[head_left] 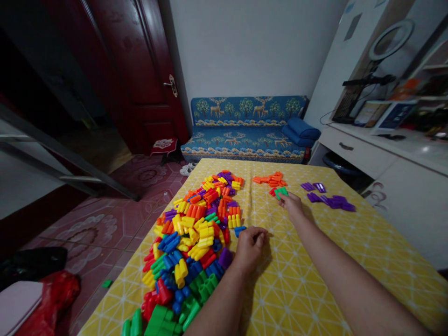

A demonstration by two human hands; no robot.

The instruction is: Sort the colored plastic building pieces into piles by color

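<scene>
Clock directions run from the middle of the counter (294, 289). The right hand (292, 205), at 1 o'clock, has its grip closed on a green block (281, 192), part of which the fingers hide. A red block (272, 192) peeps out beside it; whether it is held or lying there cannot be told. The left hand (251, 245), at 10 o'clock, rests loosely curled, and whether its grip holds anything cannot be told. A blue block (240, 231) sits just beside it, partly covered. The left forearm hides some of the large mixed pile (205, 240), which spreads from 11 to 8 o'clock, and the frame cuts off the counter's near side.

The blocks lie loose on the yellow cloth (395, 252). On the floor at 8 o'clock, a crumpled red bag (59, 296) is partly covered by a pale flat thing (19, 301), its inside hidden.

The pile runs close to the counter's left edge; past that edge, a green piece (107, 283) lies on the floor. Orange blocks (271, 179) gather at 12 o'clock near the far edge, purple blocks (338, 203) at 2 o'clock near the right edge. Bare cloth stretches from 3 to 5 o'clock and between the forearms.
</scene>
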